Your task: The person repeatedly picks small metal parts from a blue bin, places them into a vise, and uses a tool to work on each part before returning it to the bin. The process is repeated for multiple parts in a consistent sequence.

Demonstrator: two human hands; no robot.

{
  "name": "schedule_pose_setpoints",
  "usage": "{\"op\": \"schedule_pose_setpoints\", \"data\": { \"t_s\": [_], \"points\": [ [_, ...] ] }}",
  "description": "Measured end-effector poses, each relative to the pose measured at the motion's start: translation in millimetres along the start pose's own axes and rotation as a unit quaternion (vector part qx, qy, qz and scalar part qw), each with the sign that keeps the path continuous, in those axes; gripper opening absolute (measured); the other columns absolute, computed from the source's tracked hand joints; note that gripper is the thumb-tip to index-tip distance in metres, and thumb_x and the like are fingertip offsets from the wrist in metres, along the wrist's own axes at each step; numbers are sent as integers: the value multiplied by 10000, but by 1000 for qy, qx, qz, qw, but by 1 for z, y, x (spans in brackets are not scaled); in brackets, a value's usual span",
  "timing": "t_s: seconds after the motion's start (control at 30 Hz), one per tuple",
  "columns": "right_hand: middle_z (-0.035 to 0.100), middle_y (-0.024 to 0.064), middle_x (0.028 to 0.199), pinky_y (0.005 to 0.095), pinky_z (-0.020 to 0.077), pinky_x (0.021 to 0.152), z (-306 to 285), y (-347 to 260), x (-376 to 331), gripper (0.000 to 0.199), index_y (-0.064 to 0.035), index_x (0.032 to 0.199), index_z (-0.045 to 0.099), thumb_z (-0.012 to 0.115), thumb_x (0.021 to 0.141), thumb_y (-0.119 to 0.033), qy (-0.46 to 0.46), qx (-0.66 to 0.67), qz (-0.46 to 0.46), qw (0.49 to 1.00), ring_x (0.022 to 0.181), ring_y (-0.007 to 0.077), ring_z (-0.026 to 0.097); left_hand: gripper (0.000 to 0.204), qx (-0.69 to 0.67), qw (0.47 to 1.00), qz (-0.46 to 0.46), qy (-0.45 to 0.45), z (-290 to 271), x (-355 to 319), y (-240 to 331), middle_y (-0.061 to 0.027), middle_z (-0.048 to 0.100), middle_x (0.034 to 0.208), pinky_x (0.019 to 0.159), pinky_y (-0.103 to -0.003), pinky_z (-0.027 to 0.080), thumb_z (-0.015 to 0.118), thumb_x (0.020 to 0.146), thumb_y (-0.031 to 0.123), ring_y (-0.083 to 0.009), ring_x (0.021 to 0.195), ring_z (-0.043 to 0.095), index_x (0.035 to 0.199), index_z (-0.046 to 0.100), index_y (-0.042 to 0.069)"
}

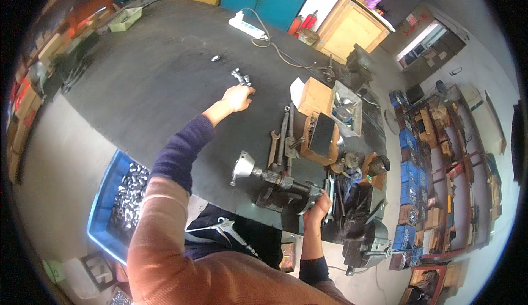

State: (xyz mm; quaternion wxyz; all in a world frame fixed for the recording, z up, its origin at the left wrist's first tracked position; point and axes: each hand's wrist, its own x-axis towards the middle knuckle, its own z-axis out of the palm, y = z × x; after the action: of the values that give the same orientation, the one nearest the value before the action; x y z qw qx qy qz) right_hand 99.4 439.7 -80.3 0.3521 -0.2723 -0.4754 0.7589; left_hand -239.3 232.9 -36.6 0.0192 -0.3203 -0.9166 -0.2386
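My left hand (237,98) stretches out over the dark tabletop. Its fingers are curled closed at the nearest of a few small shiny metal fittings (239,75); the fingertips are partly hidden. A single similar fitting (215,58) lies farther off. Near the table's front edge, my right hand (317,208) is wrapped round the right end of a bench-mounted spindle fixture (275,179). At the fixture's left end is a silver cone-shaped head (243,166) with a short bar. A silver air blow gun (226,229) is by my lap.
A blue bin (104,206) full of metal fittings stands at my left. Wrenches (273,145), cardboard boxes (316,95) and a metal tray (346,107) lie right of the fixture. A bench vise (366,242) sits at the right edge. A white power strip (246,27) lies at the back.
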Motion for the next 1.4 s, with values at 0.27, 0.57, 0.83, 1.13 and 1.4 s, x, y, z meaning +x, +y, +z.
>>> {"op": "schedule_pose_setpoints", "data": {
  "t_s": [0.27,0.57,0.83,1.13,1.4],
  "points": [
    [432,-31,560,172,220,371,-6,-4,-15,155,-35,723,555,409,761,-1,-3,2,43,999,447,30,335,295,152,988,-12,-5,55,59,-8,-134,637,875,752,-394,478,590,756,225,-289,853,617,986,556,45],
    [392,-59,579,182,213,383,-8,-2,-21,84,-73,810,520,476,846,-135,33,34,72,996,441,35,297,215,-507,859,-48,-50,-3,-57,-36,-114,594,700,474,-250,495,569,786,55,-159,583,603,944,531,-86],
    [421,-37,591,188,231,381,-8,-6,-23,101,-64,772,519,450,813,-126,24,-19,40,999,458,52,326,210,-666,737,68,-91,-74,-208,42,-86,626,800,650,-249,512,603,816,66,-130,676,617,1000,583,-32],
    [334,-27,554,224,182,397,-15,-16,-43,114,-20,770,535,475,817,-105,-8,-30,-17,999,459,63,241,170,-612,782,76,-86,-80,-202,47,-86,626,794,630,-240,510,584,816,14,-130,645,615,968,591,-62],
    [333,-20,515,208,159,351,7,-89,-47,123,-23,724,506,433,748,-119,-178,7,-67,982,415,62,256,187,-595,790,113,-90,-83,-201,46,-84,631,814,678,-239,500,583,791,-21,-117,704,607,977,599,-38]
  ]
}}
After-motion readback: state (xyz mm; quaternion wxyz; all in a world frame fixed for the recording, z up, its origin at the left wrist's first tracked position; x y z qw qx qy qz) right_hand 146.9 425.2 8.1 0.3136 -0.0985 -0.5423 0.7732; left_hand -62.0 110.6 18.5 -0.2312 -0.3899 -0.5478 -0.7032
